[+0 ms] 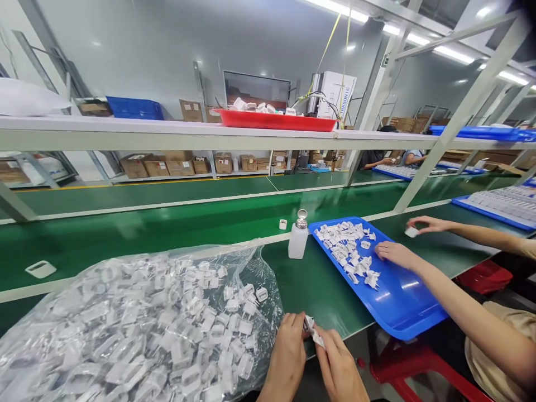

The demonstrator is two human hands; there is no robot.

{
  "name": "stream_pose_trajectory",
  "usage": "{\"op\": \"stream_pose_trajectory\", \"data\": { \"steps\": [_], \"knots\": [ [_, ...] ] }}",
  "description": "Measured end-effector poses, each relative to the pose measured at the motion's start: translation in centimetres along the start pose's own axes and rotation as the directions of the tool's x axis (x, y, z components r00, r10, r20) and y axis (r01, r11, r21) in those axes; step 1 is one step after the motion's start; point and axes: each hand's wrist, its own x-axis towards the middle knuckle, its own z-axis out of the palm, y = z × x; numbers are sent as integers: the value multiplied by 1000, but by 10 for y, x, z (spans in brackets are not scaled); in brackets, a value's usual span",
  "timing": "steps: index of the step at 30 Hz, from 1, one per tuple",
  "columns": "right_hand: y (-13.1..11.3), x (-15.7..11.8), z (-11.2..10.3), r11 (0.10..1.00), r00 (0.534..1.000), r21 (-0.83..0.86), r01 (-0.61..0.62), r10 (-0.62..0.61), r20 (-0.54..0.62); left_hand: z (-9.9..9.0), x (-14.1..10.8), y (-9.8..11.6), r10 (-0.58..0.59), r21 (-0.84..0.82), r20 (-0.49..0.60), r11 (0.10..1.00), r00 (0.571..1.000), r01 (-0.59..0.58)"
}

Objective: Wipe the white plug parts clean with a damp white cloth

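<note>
Low in the middle, my left hand [288, 349] is closed, its fingers pinching a small plastic part [307, 324] that is mostly hidden. My right hand [340, 365] is closed on a crumpled white wipe [318, 338], which touches the part. To the left of my hands lies a clear plastic bag [268, 273] full of white plastic housings [196, 324], some with prongs. Beyond my hands stands a white pump bottle [297, 241] with a metal top. A blue tray [393, 312] on the right carries a spread of similar white pronged parts [345, 245].
A co-worker's hand [396, 254] reaches over the tray; their other hand holds a white piece [411, 231]. Single white parts lie at the bench's back [283, 224] and far left [41, 269]. A shelf [167, 139] bearing a red tray [276, 121] crosses above. Red stools stand below right.
</note>
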Motion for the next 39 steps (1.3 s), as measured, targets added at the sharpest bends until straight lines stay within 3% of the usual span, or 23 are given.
{"op": "stream_pose_trajectory", "data": {
  "steps": [9,13,16,19,21,24,27,30,32,35,37,39],
  "knots": [
    [0,35,-11,988,988,83,-132,124,90,2,3,1,-11,-32,-6,999,1000,10],
    [12,30,-32,958,961,98,-271,274,-26,5,0,-2,-25,-81,-27,996,999,23],
    [22,14,-50,872,849,162,-462,488,-204,7,0,-1,-79,-94,-42,993,996,75],
    [26,3,-59,742,713,315,-592,664,-223,9,4,5,-146,-77,-50,987,988,142],
    [22,2,-61,658,678,445,-607,721,-142,7,8,13,-169,-69,-64,984,983,165],
    [10,6,-66,544,666,603,-583,745,-29,-4,8,30,-168,-90,-65,983,984,162],
    [-15,9,-76,492,677,693,-527,736,-8,-19,-3,52,-105,-334,-33,939,994,88],
    [-49,8,-87,430,683,806,-407,729,-44,-27,-19,70,31,-603,-107,793,994,-89],
    [-71,5,-90,360,674,866,-348,738,-35,-27,-27,76,148,-619,-221,742,964,-256],
    [-99,0,-90,267,676,910,-316,737,19,-25,-35,81,304,-492,-433,709,849,-505],
    [-116,-3,-87,234,672,927,-293,740,26,-25,-39,84,363,-380,-536,702,762,-602],
    [-131,-7,-84,236,648,934,-268,762,-6,-25,-43,90,372,-321,-580,713,725,-623]
  ]
}}
